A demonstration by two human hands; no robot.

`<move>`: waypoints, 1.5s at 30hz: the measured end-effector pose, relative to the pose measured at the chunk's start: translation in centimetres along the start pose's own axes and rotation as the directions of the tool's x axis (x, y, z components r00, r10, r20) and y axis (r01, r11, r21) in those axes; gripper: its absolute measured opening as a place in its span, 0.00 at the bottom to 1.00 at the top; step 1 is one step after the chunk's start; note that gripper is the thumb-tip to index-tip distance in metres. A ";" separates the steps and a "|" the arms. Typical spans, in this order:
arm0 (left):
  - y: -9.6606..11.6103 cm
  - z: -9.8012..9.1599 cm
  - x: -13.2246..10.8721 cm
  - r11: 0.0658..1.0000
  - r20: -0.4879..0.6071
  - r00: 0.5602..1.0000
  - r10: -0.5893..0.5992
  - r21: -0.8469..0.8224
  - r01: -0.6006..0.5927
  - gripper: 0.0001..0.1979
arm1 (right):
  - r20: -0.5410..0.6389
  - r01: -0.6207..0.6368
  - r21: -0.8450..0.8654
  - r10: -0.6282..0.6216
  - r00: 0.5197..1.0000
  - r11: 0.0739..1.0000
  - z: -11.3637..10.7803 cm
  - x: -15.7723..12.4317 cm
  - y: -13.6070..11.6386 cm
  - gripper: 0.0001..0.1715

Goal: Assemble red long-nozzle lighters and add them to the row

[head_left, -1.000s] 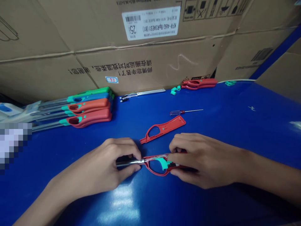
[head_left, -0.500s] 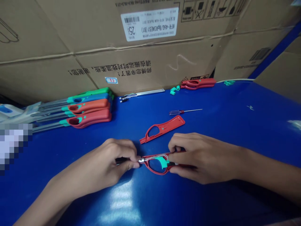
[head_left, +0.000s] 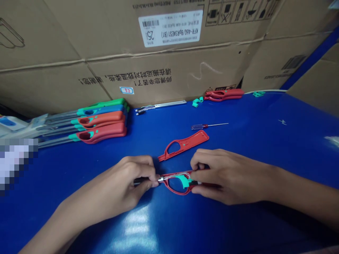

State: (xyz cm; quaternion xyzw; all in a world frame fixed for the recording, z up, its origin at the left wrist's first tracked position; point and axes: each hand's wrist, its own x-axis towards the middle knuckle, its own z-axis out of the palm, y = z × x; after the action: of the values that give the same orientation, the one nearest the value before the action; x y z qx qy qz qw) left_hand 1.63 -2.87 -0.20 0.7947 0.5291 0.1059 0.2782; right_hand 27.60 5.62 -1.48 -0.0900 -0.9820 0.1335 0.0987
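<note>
My left hand (head_left: 139, 181) pinches a slim metal lighter tube (head_left: 160, 179) where it meets the narrow end of a red lighter handle half (head_left: 178, 193). The handle's wide end lies under my right hand (head_left: 222, 176), whose fingers close around it. A green trigger (head_left: 183, 181) sits in the handle's oval opening, with thin white wires running along the upper edge. Part of a black piece shows beside the trigger; my right fingers cover the rest. Just beyond my hands, the other red handle half (head_left: 194, 141) lies inner side up on the blue table.
Assembled lighters (head_left: 103, 132) are stacked at the left. A screwdriver (head_left: 199, 126), metal tubes with wires (head_left: 169, 103), green rings (head_left: 196, 102), red handle shells (head_left: 225, 95) and green pieces (head_left: 259, 94) lie toward the back. A cardboard box (head_left: 111, 38) walls off the far side.
Both hands keep their grips on the tube and handle. The view has shifted slightly; otherwise the layout looks the same.
</note>
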 end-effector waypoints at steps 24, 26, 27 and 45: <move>1.5 0.9 0.8 0.998 -0.043 0.998 0.052 -0.044 -0.054 0.10 | -0.079 0.055 0.000 -0.055 0.995 0.998 0.0 -0.2 -0.3 0.08; 1.6 0.8 0.7 0.997 -0.036 0.998 0.056 -0.054 -0.058 0.10 | -0.076 0.050 0.006 -0.049 0.996 0.999 0.0 -0.2 -0.3 0.08; 1.6 0.7 0.7 0.996 -0.027 0.998 0.060 -0.060 -0.062 0.10 | -0.080 0.049 0.009 -0.048 0.996 0.999 0.0 -0.2 -0.3 0.08; 1.8 1.1 1.0 0.999 -0.046 0.998 0.041 -0.027 -0.042 0.12 | -0.110 0.070 0.015 -0.068 0.992 0.997 0.1 -0.1 -0.2 0.07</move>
State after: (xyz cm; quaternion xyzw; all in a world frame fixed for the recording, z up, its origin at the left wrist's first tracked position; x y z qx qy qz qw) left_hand 3.98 -2.86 -0.24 0.7989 0.5171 0.1367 0.2749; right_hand 27.63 5.39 -1.49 -0.0621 -0.9763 0.1342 0.1578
